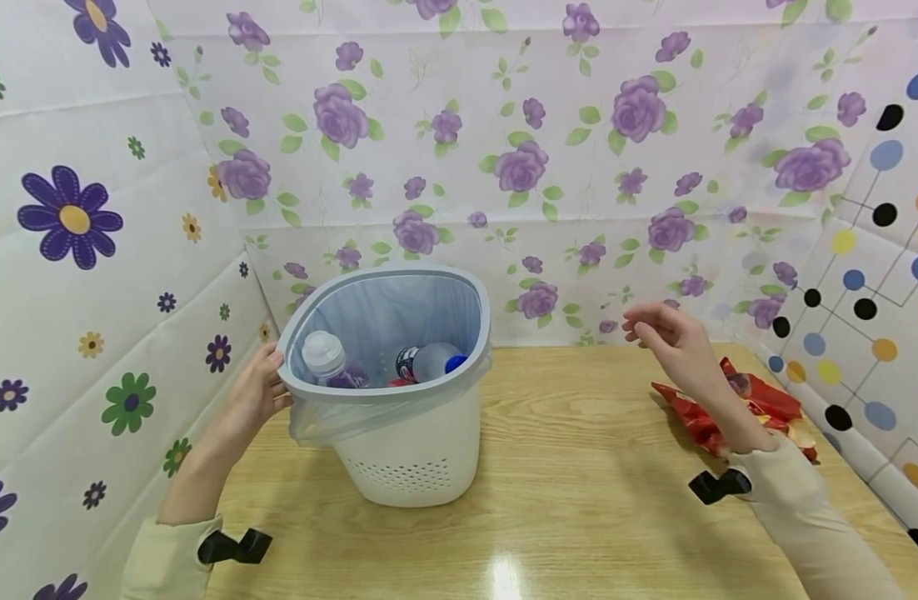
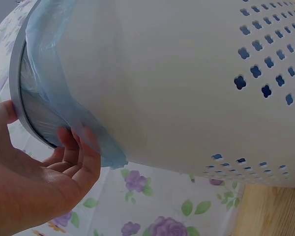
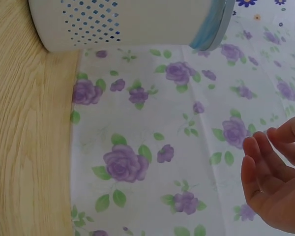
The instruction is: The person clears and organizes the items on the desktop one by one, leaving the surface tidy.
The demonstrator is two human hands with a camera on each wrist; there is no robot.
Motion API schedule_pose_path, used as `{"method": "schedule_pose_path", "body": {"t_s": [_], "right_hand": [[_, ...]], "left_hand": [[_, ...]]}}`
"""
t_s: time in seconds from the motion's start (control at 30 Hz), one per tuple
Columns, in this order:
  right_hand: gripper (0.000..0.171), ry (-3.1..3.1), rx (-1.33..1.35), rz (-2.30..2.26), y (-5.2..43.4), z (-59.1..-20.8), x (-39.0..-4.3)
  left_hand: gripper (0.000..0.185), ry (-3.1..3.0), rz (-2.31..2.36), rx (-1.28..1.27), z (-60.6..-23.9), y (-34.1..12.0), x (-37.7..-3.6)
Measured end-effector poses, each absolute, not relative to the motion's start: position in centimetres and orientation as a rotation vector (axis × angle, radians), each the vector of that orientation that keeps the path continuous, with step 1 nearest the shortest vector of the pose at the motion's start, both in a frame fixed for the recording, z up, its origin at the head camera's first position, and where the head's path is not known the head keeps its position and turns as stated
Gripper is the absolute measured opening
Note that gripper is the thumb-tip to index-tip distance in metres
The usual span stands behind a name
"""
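A white perforated waste bin [image 1: 421,454] with a grey rim and a pale blue liner bag [image 1: 331,421] stands tilted on the wooden table. Inside it lie a clear bottle with a white cap [image 1: 326,358] and a second bottle with a blue cap [image 1: 432,361]. My left hand [image 1: 260,387] holds the bin's rim on its left side. In the left wrist view the thumb and fingers [image 2: 71,147] clasp the rim [image 2: 17,93] and the liner. My right hand [image 1: 665,333] hovers open in the air, holding nothing, right of the bin and above a red snack bag [image 1: 766,408].
Flowered sheets wall in the table at the back [image 1: 519,167] and the left. A dotted sheet [image 1: 879,250] closes the right side. Bare wood [image 1: 579,467] lies between the bin and the snack bag. The right wrist view shows the bin [image 3: 137,24] far from my right hand [image 3: 275,177].
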State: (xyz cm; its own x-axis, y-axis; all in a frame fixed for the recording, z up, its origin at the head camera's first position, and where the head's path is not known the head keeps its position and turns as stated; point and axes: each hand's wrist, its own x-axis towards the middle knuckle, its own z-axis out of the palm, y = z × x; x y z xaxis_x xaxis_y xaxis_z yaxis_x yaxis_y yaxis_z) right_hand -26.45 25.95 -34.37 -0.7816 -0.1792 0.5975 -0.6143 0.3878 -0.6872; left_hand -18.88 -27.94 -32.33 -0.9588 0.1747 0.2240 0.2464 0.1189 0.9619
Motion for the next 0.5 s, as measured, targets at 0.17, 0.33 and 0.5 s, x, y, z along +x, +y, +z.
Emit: {"method": "schedule_pose_path", "body": {"t_s": [0.17,0.33,0.5], "right_hand": [[0.021,-2.287,0.671,1.337,26.4,-34.7,-26.5],[0.021,-2.359,0.629,1.308,26.9,-35.1,-26.6],[0.022,-2.423,0.604,1.285,27.2,-35.3,-26.7]], "left_hand": [[0.029,-2.317,-1.989,-0.435,-32.4,-27.9,-18.8],[0.029,-2.317,-1.977,-0.453,-32.5,-28.0,-18.8],[0.028,-2.301,-2.000,-0.452,-32.4,-27.9,-18.8]]}}
